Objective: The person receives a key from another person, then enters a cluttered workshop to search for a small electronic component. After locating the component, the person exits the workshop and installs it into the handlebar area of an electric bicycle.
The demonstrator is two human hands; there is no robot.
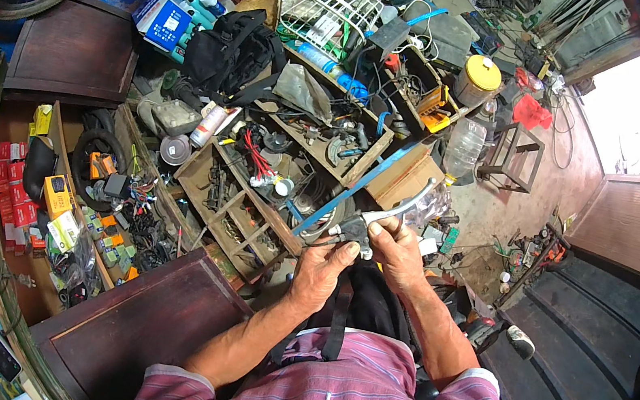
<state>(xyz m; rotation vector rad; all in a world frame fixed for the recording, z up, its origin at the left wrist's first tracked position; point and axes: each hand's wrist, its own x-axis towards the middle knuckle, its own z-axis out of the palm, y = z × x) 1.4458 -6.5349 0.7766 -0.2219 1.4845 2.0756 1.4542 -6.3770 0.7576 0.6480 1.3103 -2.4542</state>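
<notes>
A brake lever (399,209) with a curved silver blade and a darker clamp end is held up in front of my body. My left hand (317,276) grips the clamp end, its thumb pressed against the lower part. Close beside it, my right hand (397,253) is closed on the lever's base, thumb and fingers pinching near the pivot. The silver blade points up and to the right, past my right hand. My fingers partly cover the clamp, so its underside is hidden.
Ahead stands a wooden compartment tray (239,225) with small parts. A blue metal bar (363,186) slants beside it. Red boxes (13,186) fill a drawer at left, near a dark wooden panel (146,331). A yellow-lidded bucket (480,77) and a metal stool frame (513,155) stand farther right.
</notes>
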